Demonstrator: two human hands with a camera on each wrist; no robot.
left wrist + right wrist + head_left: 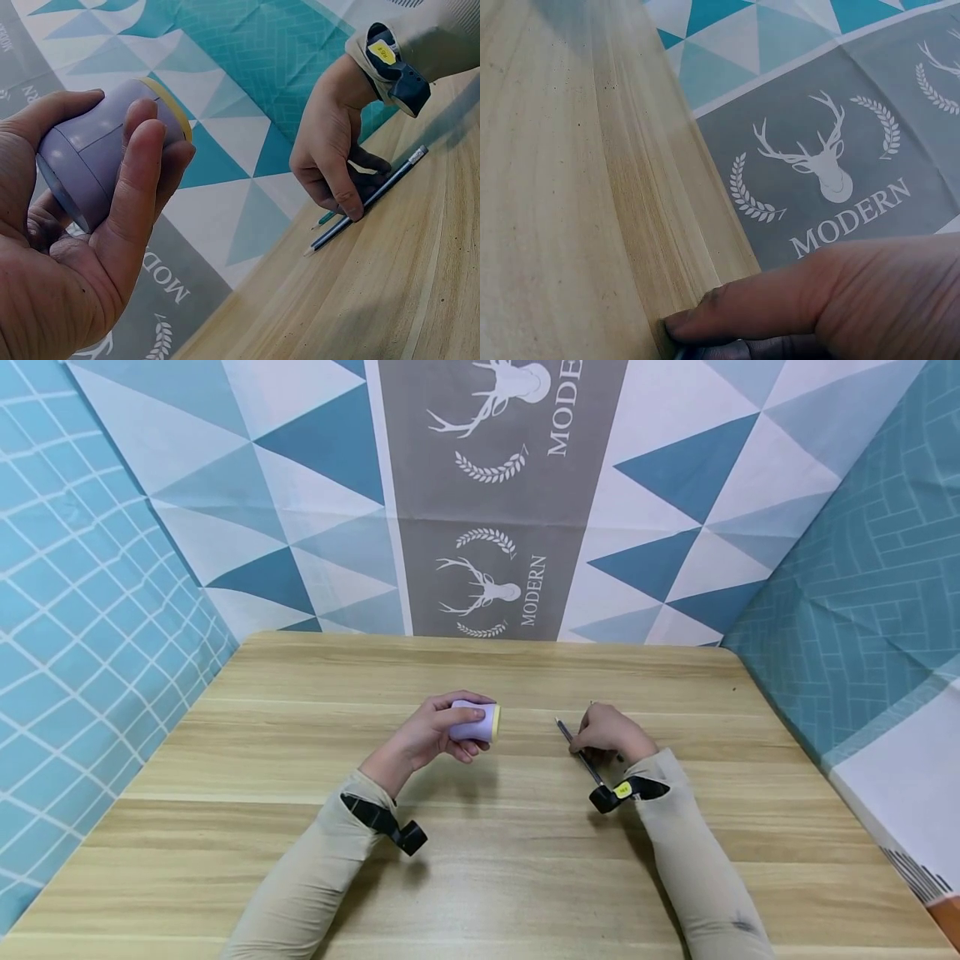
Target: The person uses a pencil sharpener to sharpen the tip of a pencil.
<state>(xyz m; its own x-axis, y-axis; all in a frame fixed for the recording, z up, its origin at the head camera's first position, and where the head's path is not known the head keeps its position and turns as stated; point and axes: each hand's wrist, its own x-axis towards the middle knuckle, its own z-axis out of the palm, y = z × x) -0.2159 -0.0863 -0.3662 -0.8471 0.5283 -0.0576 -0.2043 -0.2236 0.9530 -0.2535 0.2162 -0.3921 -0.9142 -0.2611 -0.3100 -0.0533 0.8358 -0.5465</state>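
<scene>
In the head view my left hand [435,731] holds a lilac, waisted cylinder [471,720] with a yellow rim, raised over the table. The left wrist view shows thumb and fingers curled round this cylinder [101,146]; its exact kind is unclear. To the right, my right hand [609,732] is low over the tabletop, its fingertips pinching a dark pencil [583,758] with a pale eraser end. Beside that pencil, a green pencil [324,220] pokes out, mostly hidden by the right hand. The right wrist view catches only a finger [757,304] and a sliver of the pencil.
The wood-grain table [480,877] spreads under both hands, with small dark specks on it. Patterned cloth [487,518] hangs behind its far edge, and more cloth stands at the left and right sides. Each wrist wears a strapped black camera [411,837].
</scene>
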